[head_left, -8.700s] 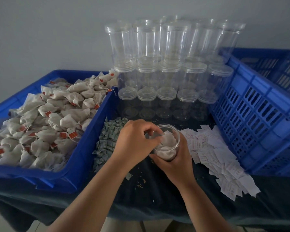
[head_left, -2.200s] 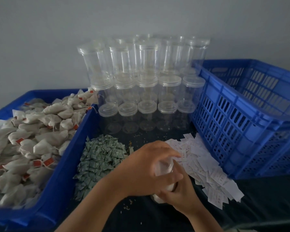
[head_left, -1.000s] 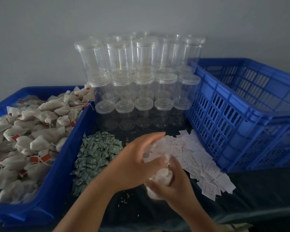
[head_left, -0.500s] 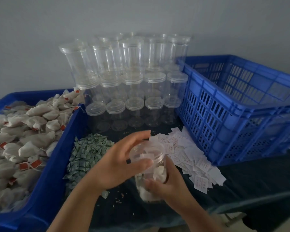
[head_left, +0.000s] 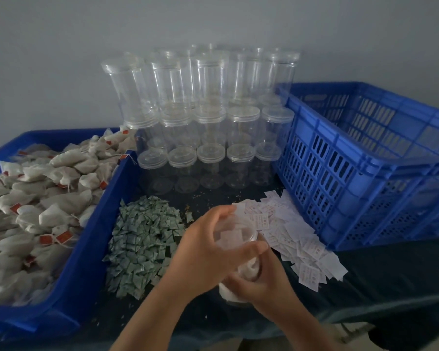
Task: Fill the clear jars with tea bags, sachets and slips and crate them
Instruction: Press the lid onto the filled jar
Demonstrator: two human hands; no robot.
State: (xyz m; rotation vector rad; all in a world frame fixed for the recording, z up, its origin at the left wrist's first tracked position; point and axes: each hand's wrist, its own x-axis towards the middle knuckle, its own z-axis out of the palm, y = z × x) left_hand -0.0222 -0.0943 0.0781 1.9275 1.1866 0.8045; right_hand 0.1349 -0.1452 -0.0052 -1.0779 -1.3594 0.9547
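Lid (head_left: 235, 235) now in left grip (head_left: 205, 252), jar (head_left: 250, 268) in right grip (head_left: 259, 282) (dark tablecloth (head_left: 365, 274), grey wall (head_left: 61, 59))

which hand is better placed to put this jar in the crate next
Likely right: the right hand grips the jar low down and the slotted crate sits on that side; the left hand is on its lid.

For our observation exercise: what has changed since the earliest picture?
The jar, open then, now carries a lid; the left grip, then pushing tea bags in, now clasps that lid. The right grip still holds the jar; the stacked jars stand unchanged.
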